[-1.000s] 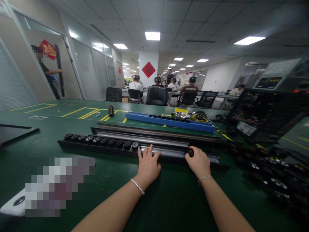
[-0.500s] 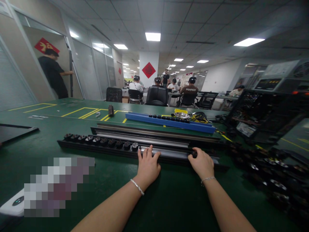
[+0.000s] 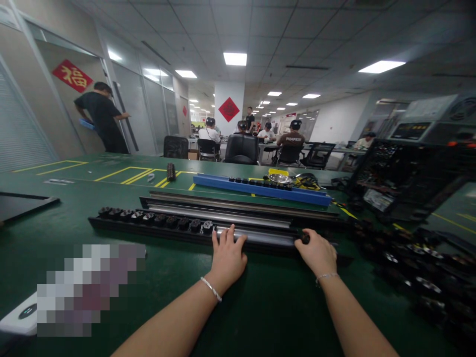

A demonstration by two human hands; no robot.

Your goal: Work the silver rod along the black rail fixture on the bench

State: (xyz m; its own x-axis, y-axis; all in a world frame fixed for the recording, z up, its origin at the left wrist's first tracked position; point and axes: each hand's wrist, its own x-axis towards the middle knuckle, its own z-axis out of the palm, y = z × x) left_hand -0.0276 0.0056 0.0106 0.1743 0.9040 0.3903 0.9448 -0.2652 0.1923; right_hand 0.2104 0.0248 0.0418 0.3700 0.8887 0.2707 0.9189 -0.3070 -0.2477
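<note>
A long black rail [image 3: 256, 237] with a shiny metal channel lies across the green table, several small black ribbed blocks [image 3: 159, 219] lined up along its left half. My left hand [image 3: 227, 255] rests on the channel just right of the last block, fingers spread and holding nothing. Farther right, my right hand [image 3: 318, 252] pinches a small dark round part [image 3: 305, 238] at the rail's right portion; fingers hide most of it, and whether it touches the rail I cannot tell. Behind lies another dark rail [image 3: 223, 214] with a metal strip.
A blue rail [image 3: 219, 183] with black blocks lies farther back, near a metal bowl [image 3: 280, 178]. Heaped dark parts [image 3: 416, 272] and an open computer case [image 3: 394, 173] occupy the right. A partly blurred white device [image 3: 22, 315] sits front left. Several people are in the background.
My right hand has shifted slightly right along the rail with the dark part. My left hand stays put. A person at the left has moved along the glass wall.
</note>
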